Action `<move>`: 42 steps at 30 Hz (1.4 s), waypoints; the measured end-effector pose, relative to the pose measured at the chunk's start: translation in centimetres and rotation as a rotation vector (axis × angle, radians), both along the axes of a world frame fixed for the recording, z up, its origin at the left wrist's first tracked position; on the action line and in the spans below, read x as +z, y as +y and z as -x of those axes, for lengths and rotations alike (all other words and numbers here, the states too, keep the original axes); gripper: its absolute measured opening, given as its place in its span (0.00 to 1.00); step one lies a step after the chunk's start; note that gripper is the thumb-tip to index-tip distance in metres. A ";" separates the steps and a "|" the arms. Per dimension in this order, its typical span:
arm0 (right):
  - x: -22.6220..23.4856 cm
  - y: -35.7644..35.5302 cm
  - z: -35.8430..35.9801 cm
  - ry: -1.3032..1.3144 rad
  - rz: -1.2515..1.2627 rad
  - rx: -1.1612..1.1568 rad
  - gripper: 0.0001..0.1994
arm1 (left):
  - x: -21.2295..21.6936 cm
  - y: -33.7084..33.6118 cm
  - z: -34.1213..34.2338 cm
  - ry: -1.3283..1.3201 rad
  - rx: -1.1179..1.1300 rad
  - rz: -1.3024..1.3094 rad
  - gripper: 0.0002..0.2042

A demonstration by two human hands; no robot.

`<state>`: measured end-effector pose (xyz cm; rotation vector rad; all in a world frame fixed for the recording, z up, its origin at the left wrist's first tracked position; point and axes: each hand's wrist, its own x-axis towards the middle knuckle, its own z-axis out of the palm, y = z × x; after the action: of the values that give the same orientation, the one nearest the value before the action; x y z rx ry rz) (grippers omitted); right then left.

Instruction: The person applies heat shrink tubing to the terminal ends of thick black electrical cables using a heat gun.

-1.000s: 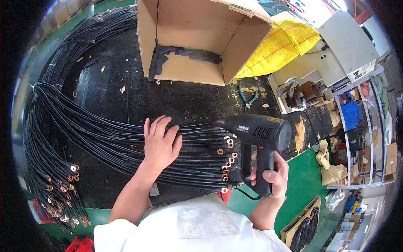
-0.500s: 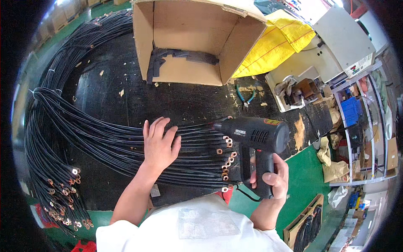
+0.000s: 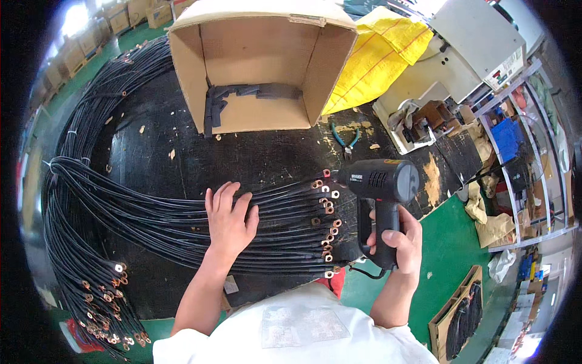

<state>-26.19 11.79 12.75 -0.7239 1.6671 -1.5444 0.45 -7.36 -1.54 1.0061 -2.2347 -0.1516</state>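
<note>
A bundle of black cables [image 3: 151, 209] stretches across the table, fanned out to the right, with copper ring lugs [image 3: 328, 239] at its ends. My left hand [image 3: 231, 221] lies on top of the fan with its fingers spread. In my right hand [image 3: 403, 242] is a black heat gun [image 3: 382, 180], gripped by its handle. Its nozzle points left, just right of the farthest lugs. The power cord [image 3: 368, 274] loops below the handle. Behind the gun lie teal-handled pliers [image 3: 345, 141].
An open cardboard box [image 3: 254, 115] stands at the back, beside a yellow woven sack [image 3: 379, 57]. A grey-white machine [image 3: 479, 45] occupies the back right. More lug-ended cables [image 3: 106, 297] hang over the left front. A metal shelf [image 3: 527, 236] stands right, past the green floor [image 3: 445, 242].
The heat gun has drawn back to the right, uncovering the farthest lugs. My left hand stays on the cables. The whole view has shifted slightly.
</note>
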 end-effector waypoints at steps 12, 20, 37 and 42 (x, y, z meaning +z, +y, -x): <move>0.3 -1.4 0.0 -0.015 0.033 -0.029 0.35 | -0.1 -0.1 0.1 -0.027 -0.011 0.031 0.16; 0.2 -0.6 0.3 -0.062 0.032 0.013 0.34 | -0.1 -0.1 0.0 -0.047 -0.012 0.039 0.16; 1.7 4.0 0.3 -0.060 0.039 0.077 0.26 | -0.4 -0.2 0.0 -0.045 -0.017 0.048 0.15; 1.8 4.1 -0.2 -0.053 -0.022 0.065 0.32 | -0.9 -0.3 -0.3 -0.040 -0.005 0.054 0.15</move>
<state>-25.94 15.86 14.53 -0.7128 1.6042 -1.4850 0.75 -7.65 -2.46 0.9830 -2.2657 -0.0739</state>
